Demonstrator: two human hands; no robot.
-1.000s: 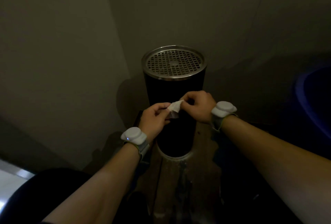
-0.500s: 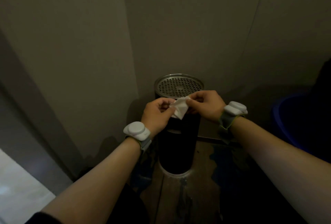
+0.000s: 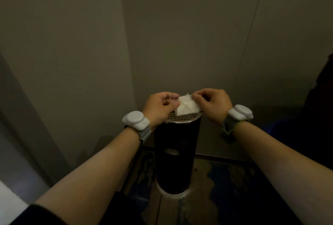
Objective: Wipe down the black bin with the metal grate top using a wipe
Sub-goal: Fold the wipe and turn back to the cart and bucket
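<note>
A tall black cylindrical bin point(image 3: 175, 154) stands upright in a corner, topped by a round metal grate point(image 3: 185, 117) with a steel rim. A crumpled white wipe point(image 3: 187, 106) is stretched between both hands just above the grate. My left hand point(image 3: 159, 108) pinches the wipe's left edge. My right hand point(image 3: 212, 104) pinches its right edge. The hands and wipe hide most of the grate; only its front strip shows. Whether the wipe touches the grate I cannot tell.
Plain walls meet in a corner point(image 3: 126, 44) right behind the bin. A dark blue object point(image 3: 306, 138) sits low at the right. The floor point(image 3: 225, 188) around the bin's metal base is patterned and dim. A pale surface point(image 3: 10, 205) shows at the lower left.
The view has tilted upward, so the bin sits lower in frame. Both hands have risen from the bin's side to its top, and the wipe is spread wider between them.
</note>
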